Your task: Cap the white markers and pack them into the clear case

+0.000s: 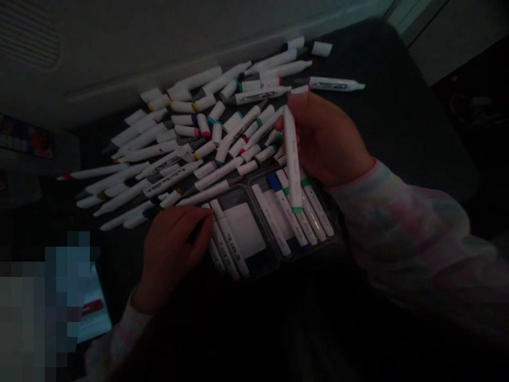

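Note:
My right hand [328,140] pinches a white marker [293,159] with a green lower end, holding it above the right half of an open clear case [260,246]. In that half lie several white markers [272,220], some with blue or green bands. My left hand [177,246] rests at the left half of the case, its fingers curled at the tops of white markers [228,239] lying there. Whether those fingers grip a marker I cannot make out. A pale sheet [242,228] shows on the bottom of the left half.
Beyond the case, a large heap of loose white markers and caps [199,132] spreads over the dark table [417,116]. The wall [199,32] runs along the back. A lit screen [95,307], partly blurred out, lies at lower left. The picture is dim.

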{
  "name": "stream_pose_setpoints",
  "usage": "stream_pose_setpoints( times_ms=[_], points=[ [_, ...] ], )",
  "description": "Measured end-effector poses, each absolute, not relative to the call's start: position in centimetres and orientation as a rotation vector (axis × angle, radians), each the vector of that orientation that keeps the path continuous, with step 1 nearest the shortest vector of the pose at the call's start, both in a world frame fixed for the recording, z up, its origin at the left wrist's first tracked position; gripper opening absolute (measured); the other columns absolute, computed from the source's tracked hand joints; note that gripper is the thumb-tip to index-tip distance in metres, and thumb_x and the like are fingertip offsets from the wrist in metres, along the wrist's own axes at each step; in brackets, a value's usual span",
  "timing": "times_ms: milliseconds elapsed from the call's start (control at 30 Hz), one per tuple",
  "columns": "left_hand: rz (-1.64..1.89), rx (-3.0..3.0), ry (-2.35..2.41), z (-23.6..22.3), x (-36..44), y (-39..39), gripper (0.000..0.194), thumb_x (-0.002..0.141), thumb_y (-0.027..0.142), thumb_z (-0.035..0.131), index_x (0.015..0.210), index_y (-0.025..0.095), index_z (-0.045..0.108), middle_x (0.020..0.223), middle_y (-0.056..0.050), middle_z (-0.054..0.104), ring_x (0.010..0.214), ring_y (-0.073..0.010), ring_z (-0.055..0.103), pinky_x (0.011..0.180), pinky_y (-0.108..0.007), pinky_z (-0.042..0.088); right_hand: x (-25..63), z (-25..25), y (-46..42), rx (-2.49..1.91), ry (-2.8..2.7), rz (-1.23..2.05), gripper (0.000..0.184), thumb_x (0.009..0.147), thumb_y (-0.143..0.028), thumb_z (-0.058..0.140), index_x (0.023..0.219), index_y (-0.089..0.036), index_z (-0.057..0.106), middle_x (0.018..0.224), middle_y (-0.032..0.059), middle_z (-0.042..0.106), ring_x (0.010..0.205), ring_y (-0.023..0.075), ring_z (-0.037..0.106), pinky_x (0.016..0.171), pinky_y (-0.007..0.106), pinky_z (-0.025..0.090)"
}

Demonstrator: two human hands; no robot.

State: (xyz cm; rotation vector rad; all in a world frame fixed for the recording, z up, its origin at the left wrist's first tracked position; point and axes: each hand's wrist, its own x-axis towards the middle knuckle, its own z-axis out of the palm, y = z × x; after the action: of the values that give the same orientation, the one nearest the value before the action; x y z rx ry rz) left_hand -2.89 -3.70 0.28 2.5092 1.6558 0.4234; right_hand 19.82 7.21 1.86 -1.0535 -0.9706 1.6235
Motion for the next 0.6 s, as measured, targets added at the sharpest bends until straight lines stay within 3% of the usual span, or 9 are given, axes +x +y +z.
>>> stream_pose_setpoints(
  times_ms=[600],
  points=[
    [0.398,2.489,1.653,0.23,-3.07,-3.78,0.011,0.081,0.023,0.051,0.089,0.019,0.056,0.084,-0.004,0.063,0.080,-0.0178,0.057,0.070,-0.031,0.046,19.96,1.68,7.39,-1.094,-1.035,1.587,0.021,0.082,-0.022,0.044,0.061,-0.021,0.048,0.062,-0.0036,0.048,0.048,0.0051,0.036,0.045,0.018,0.034]
  ],
)
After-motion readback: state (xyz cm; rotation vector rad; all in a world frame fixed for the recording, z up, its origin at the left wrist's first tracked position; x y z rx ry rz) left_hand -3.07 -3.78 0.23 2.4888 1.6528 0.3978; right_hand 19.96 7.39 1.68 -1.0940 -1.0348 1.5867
